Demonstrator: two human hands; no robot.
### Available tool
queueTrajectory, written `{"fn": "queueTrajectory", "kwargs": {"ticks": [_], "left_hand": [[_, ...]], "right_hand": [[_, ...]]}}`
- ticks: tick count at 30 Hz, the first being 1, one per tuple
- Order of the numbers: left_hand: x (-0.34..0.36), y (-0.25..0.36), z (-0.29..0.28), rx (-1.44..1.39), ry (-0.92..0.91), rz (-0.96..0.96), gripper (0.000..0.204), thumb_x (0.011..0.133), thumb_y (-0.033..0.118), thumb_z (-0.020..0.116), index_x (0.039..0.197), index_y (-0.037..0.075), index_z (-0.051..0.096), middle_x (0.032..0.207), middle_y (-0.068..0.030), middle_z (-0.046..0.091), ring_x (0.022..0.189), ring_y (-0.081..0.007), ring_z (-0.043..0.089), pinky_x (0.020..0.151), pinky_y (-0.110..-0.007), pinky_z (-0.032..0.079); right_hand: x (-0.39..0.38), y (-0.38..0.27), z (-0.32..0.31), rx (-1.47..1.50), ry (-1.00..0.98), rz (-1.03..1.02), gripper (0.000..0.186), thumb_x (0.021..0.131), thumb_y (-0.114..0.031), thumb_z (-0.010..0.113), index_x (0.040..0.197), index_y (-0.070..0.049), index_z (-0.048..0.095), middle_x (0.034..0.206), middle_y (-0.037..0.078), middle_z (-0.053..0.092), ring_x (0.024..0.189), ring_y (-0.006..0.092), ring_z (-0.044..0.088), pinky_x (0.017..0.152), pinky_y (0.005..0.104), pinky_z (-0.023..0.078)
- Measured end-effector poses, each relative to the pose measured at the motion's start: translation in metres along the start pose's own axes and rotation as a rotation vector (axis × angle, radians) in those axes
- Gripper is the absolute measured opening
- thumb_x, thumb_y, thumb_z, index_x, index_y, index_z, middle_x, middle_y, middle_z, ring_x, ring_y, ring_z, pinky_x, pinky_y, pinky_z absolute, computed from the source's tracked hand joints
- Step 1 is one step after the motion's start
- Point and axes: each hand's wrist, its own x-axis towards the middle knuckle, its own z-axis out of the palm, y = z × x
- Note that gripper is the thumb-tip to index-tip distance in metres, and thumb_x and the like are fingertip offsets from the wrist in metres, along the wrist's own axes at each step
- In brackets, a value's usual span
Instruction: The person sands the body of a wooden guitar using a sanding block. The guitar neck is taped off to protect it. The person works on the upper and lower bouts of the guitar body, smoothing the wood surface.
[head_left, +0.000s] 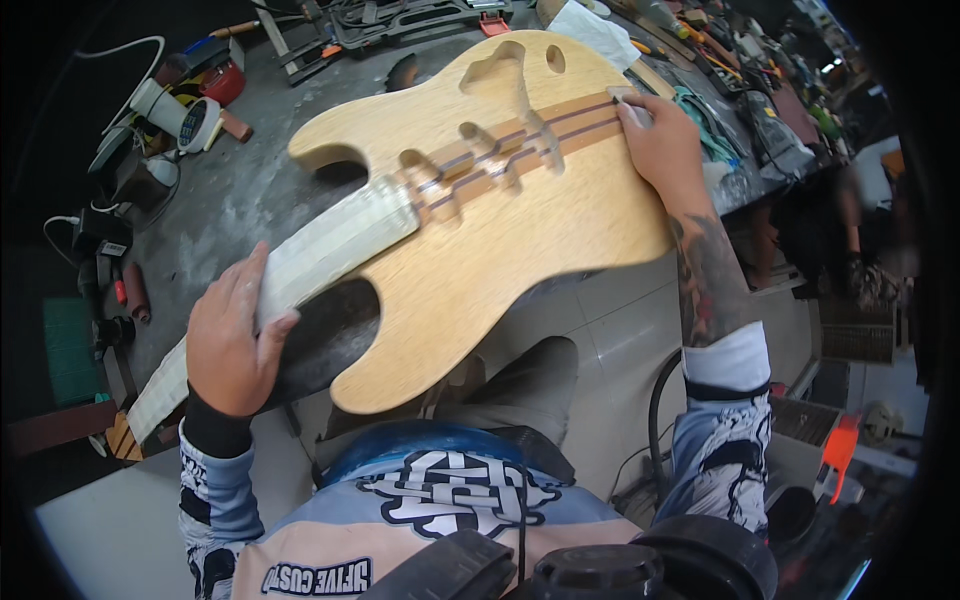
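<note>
Steadying a pale wooden guitar body (480, 250) across the near edge of a grey table (240, 200), partly over the tiled floor (630, 310), gripped the tape-covered neck (335, 245) with the left hand (230, 330), fingers clamped around the far side and thumb on the near side. Set the right hand (665, 140) at the tail end of the body, by the dark-striped centre strip (585, 120), fingers bent close together at a small pale piece (640, 113); could not tell whether pinching or merely pressing it. Could not make out any contact between body and table underneath.

Judged the shaping well advanced: saw a full outline with both horns, rounded edges, and several hollows (500, 75) already cut into the face. Found neck and body already joined, the neck under its pale covering. Saw no strings, pickups, bridge or knobs, and no colour over the grain; counted fitting out as not yet done. Could not judge surface smoothness from this view.
</note>
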Motion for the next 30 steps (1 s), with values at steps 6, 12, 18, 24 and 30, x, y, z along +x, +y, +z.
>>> {"fn": "queueTrajectory", "kwargs": {"ticks": [6, 12, 18, 24, 30], "left_hand": [[-0.026, -0.019, -0.015, -0.030, 0.008, -0.011, 0.071, 0.083, 0.032, 0.074, 0.142, 0.001, 0.050, 0.125, -0.0195, 0.061, 0.111, -0.0372, 0.059, 0.097, -0.042, 0.046], [-0.079, -0.038, -0.008, 0.193, 0.210, -0.109, 0.065, 0.082, 0.033, 0.075, 0.136, 0.001, 0.057, 0.124, -0.0169, 0.063, 0.113, -0.0340, 0.059, 0.097, -0.045, 0.044], [-0.087, -0.038, 0.031, 0.440, 0.391, -0.166, 0.057, 0.091, 0.052, 0.062, 0.129, 0.010, 0.065, 0.127, -0.0062, 0.067, 0.118, -0.0249, 0.061, 0.100, -0.037, 0.037], [-0.089, -0.041, 0.036, 0.525, 0.426, -0.196, 0.062, 0.096, 0.065, 0.047, 0.121, 0.012, 0.071, 0.120, -0.0031, 0.071, 0.111, -0.0219, 0.063, 0.097, -0.034, 0.034], [-0.090, -0.041, 0.036, 0.542, 0.444, -0.201, 0.064, 0.097, 0.066, 0.046, 0.120, 0.012, 0.071, 0.119, -0.0032, 0.071, 0.111, -0.0225, 0.064, 0.095, -0.034, 0.033]], "right_hand": [[0.001, -0.029, 0.006, -0.243, -0.064, -0.068, 0.026, 0.089, -0.026, 0.068, 0.104, -0.007, 0.075, 0.097, 0.021, 0.072, 0.094, 0.0379, 0.069, 0.086, 0.0426, 0.053], [-0.002, -0.045, 0.027, -0.132, -0.137, -0.173, 0.025, 0.089, -0.029, 0.068, 0.103, -0.011, 0.077, 0.088, 0.021, 0.072, 0.086, 0.0368, 0.070, 0.079, 0.0406, 0.055], [0.029, -0.003, 0.004, -0.141, -0.051, 0.116, 0.024, 0.089, -0.030, 0.069, 0.103, -0.013, 0.077, 0.082, 0.021, 0.071, 0.079, 0.0350, 0.070, 0.075, 0.0416, 0.055], [0.041, -0.016, 0.014, -0.105, -0.081, 0.147, 0.025, 0.089, -0.029, 0.068, 0.104, -0.012, 0.077, 0.088, 0.019, 0.073, 0.081, 0.0313, 0.071, 0.077, 0.0414, 0.056], [0.024, -0.031, 0.037, -0.192, -0.101, -0.102, 0.030, 0.088, -0.033, 0.068, 0.108, -0.011, 0.076, 0.096, 0.018, 0.074, 0.085, 0.0287, 0.073, 0.080, 0.0377, 0.056]]}}
